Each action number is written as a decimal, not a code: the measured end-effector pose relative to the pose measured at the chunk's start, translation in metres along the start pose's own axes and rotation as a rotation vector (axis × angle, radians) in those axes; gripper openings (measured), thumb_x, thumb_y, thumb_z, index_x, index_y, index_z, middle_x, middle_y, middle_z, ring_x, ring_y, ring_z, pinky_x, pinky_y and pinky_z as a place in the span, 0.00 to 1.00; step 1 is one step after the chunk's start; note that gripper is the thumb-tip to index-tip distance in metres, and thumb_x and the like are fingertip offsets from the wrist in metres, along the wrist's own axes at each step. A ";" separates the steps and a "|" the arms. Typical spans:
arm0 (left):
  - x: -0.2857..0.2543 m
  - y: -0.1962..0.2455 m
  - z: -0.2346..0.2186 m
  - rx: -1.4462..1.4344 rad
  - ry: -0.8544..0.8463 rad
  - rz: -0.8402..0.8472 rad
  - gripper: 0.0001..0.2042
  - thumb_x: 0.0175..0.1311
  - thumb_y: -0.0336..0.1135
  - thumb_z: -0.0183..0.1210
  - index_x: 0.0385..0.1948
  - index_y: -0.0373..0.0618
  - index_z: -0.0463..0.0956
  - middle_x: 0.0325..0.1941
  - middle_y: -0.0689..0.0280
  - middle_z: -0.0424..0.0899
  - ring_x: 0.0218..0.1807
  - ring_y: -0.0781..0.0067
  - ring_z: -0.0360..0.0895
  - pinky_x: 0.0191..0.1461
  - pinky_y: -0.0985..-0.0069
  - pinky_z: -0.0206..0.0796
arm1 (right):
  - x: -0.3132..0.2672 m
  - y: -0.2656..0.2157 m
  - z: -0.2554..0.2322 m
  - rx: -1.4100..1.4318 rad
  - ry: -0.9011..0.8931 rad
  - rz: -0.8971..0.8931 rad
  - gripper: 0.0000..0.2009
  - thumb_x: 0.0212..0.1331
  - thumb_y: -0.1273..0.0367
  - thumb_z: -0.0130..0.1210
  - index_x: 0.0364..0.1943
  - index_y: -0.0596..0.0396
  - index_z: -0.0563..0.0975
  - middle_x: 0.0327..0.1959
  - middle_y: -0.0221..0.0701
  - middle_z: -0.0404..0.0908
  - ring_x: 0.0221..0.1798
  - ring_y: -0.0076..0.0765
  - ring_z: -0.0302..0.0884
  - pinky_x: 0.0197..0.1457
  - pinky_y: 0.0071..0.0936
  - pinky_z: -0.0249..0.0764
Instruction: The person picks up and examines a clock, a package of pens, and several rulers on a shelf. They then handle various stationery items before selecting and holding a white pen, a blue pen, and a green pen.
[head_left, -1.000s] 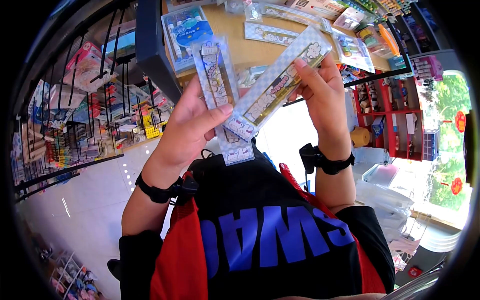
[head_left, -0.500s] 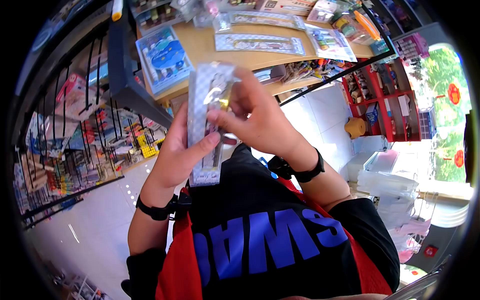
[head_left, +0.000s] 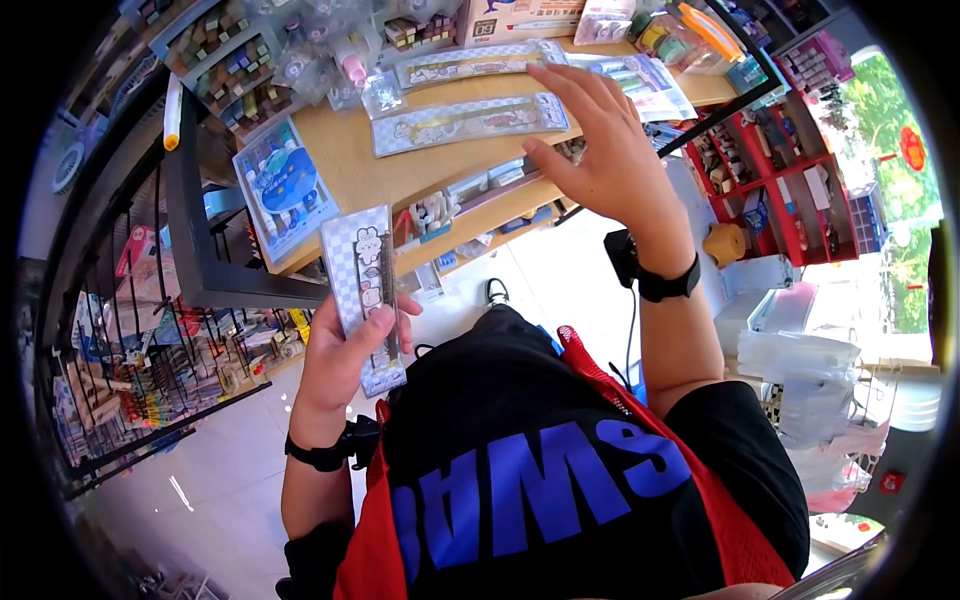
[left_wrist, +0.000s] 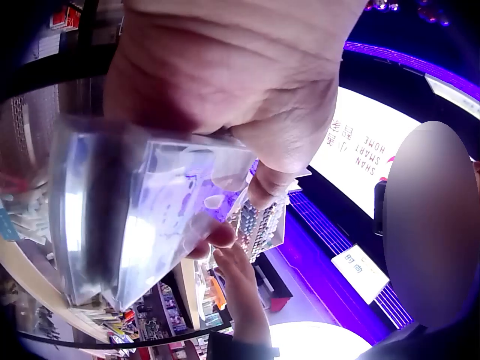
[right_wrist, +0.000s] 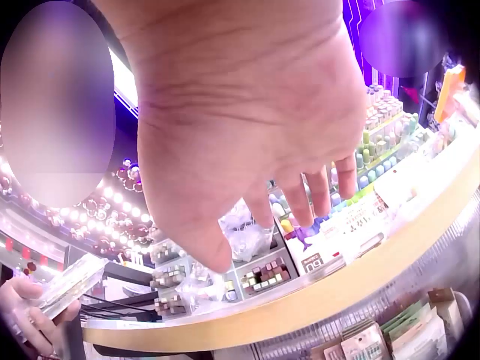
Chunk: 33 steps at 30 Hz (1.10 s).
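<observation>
Fingers of your left hand (head_left: pixel 340 362) were curled round a checked plastic pack (head_left: pixel 362 285) with the thumb pressed on its face; it was held tilted in front of the desk's near edge, and the left wrist view suggested a second pack layered with it. A second earlier you held one pack in each hand; by this moment your right hand (head_left: pixel 612 150) had let go and reached out, fingers spread and grasping nothing. That seemed to make your left hand the holder and leave the right one free. Below the right hand, two similar packs, the nearer one (head_left: pixel 468 126) and the farther one (head_left: pixel 470 68), lay on the wooden desk (head_left: pixel 338 155); you couldn't tell whether a fingertip touched the farther. Off to the left lay a blue marker pack (head_left: pixel 284 185).
</observation>
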<state>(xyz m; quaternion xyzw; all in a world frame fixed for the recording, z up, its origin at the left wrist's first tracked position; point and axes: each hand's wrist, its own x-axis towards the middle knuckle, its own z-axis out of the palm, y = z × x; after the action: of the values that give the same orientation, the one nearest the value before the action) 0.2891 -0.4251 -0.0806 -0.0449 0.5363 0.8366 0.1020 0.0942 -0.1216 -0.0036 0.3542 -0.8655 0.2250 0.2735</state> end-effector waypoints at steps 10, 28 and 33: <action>0.028 0.006 0.021 -0.053 0.063 0.057 0.27 0.75 0.30 0.61 0.73 0.32 0.70 0.42 0.61 0.86 0.42 0.68 0.85 0.49 0.66 0.80 | 0.007 0.037 0.001 -0.020 -0.407 -0.113 0.28 0.69 0.63 0.68 0.73 0.47 0.78 0.61 0.39 0.82 0.68 0.52 0.77 0.84 0.57 0.61; 0.068 -0.001 0.050 -0.307 0.052 0.403 0.28 0.83 0.58 0.53 0.72 0.48 0.66 0.57 0.63 0.78 0.53 0.66 0.78 0.59 0.60 0.73 | 0.005 -0.005 -0.055 0.779 -0.575 0.064 0.34 0.72 0.71 0.64 0.81 0.58 0.67 0.61 0.44 0.74 0.52 0.44 0.76 0.58 0.34 0.75; 0.071 0.023 0.091 -0.024 0.330 0.559 0.69 0.51 0.93 0.52 0.85 0.43 0.50 0.69 0.59 0.73 0.69 0.62 0.75 0.74 0.60 0.69 | 0.004 -0.055 -0.021 0.811 -0.488 -0.015 0.35 0.69 0.65 0.68 0.78 0.57 0.68 0.58 0.45 0.75 0.53 0.55 0.81 0.56 0.42 0.80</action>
<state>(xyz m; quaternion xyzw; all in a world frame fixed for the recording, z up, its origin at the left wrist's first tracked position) 0.2179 -0.3432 -0.0354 -0.0322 0.5274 0.8199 -0.2204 0.1388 -0.1469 0.0259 0.4810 -0.7443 0.4531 -0.0968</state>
